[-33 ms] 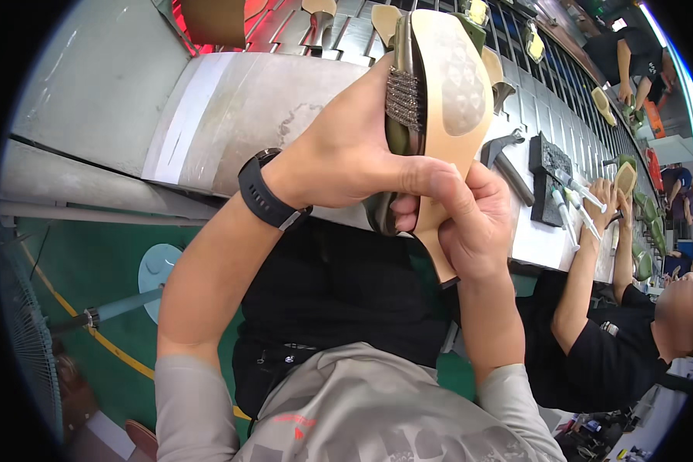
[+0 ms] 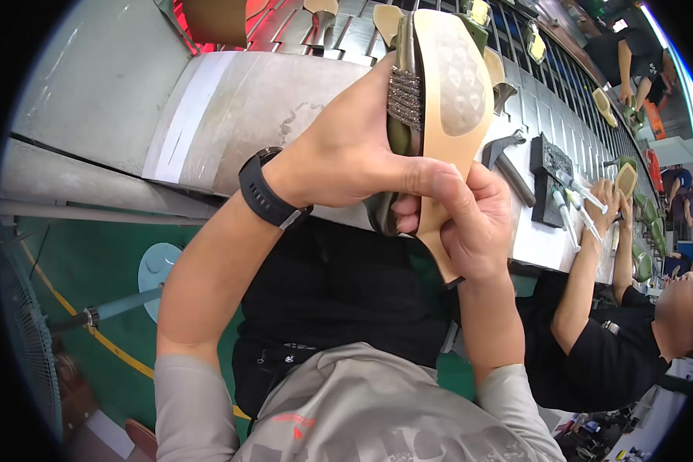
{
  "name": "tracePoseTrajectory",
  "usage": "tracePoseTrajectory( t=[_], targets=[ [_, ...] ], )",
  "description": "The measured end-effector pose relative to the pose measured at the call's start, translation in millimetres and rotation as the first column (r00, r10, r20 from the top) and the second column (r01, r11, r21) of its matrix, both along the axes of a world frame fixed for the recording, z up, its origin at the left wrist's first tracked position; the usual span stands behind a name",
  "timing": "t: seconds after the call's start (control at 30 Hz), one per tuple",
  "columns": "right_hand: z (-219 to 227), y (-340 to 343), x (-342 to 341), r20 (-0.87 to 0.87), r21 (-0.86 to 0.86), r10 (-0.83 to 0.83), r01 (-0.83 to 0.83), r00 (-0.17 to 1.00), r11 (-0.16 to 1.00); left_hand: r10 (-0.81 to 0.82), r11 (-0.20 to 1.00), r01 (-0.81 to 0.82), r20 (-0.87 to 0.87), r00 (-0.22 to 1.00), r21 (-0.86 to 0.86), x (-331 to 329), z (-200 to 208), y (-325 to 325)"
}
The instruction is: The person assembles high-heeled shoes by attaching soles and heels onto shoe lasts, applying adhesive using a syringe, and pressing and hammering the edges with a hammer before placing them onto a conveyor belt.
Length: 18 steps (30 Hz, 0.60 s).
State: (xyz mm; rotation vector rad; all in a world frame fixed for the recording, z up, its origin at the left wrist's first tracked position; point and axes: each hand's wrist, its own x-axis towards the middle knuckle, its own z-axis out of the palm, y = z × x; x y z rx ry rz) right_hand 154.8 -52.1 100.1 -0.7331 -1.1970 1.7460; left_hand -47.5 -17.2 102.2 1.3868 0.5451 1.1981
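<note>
A green shoe with a band of dark, sparkling beads (image 2: 404,96) is held sole up, toe pointing away from me. Its tan sole (image 2: 441,158), with a lighter textured forefoot patch, lies along the upper; a dark line shows between them. My left hand (image 2: 362,158) is closed round the shoe from the left, thumb stretched across the narrow waist of the sole. On the right, my right hand (image 2: 477,219) grips the heel end, fingers bent and meeting the left thumb. Part of the heel's upper is hidden by the hands. The dark heel tip (image 2: 453,283) points toward me.
Right of the shoe lie a hammer (image 2: 508,165), a dark block (image 2: 548,173) and several syringes (image 2: 574,200) on the bench. Beyond runs a slatted conveyor (image 2: 354,35) with tan soles. A co-worker (image 2: 600,339) handles a sole at right; a fan (image 2: 31,339) stands at left.
The heel tip has shifted slightly to the right and the sole has turned a little between my hands. Both hands keep their hold.
</note>
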Motion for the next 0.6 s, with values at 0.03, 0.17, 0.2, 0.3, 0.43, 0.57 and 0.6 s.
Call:
tracePoseTrajectory(
  t=[0.03,0.17,0.2,0.3,0.43,0.57,0.6],
  targets=[
    [-0.6,0.0,-0.2,0.033,-0.006,-0.023,0.023,0.999,1.0,-0.024,0.999,0.024,-0.009,1.0,-0.038,0.6,-0.1,0.2],
    [-4.8,1.9,-0.1,0.001,-0.007,-0.011,0.011,1.0,1.0,0.018,0.997,-0.022,0.049,0.999,0.075,3.9,-10.9,4.2],
    [-4.0,1.9,0.4,0.003,-0.011,-0.015,0.015,1.0,1.0,-0.009,1.0,0.009,0.038,0.999,0.012,3.2,-7.1,2.3],
    [-4.5,2.4,2.8,0.02,-0.001,-0.014,0.014,1.0,1.0,-0.056,0.995,0.057,0.009,0.998,-0.081,0.2,4.9,-2.6],
    [-0.5,-2.3,-2.6,0.068,0.01,-0.049,0.049,0.996,0.999,0.01,0.999,-0.011,-0.037,0.999,-0.041,0.1,-3.3,-3.8],
    [0.6,-5.1,-2.7,0.093,0.016,-0.059,0.058,0.994,0.998,0.003,0.995,-0.001,0.021,1.0,-0.103,-0.4,3.5,-10.2],
    [1.1,-5.0,-1.7,0.103,0.025,-0.04,0.038,0.994,0.999,0.002,0.992,0.002,0.036,0.999,-0.125,-0.4,6.5,-13.2]
  ],
)
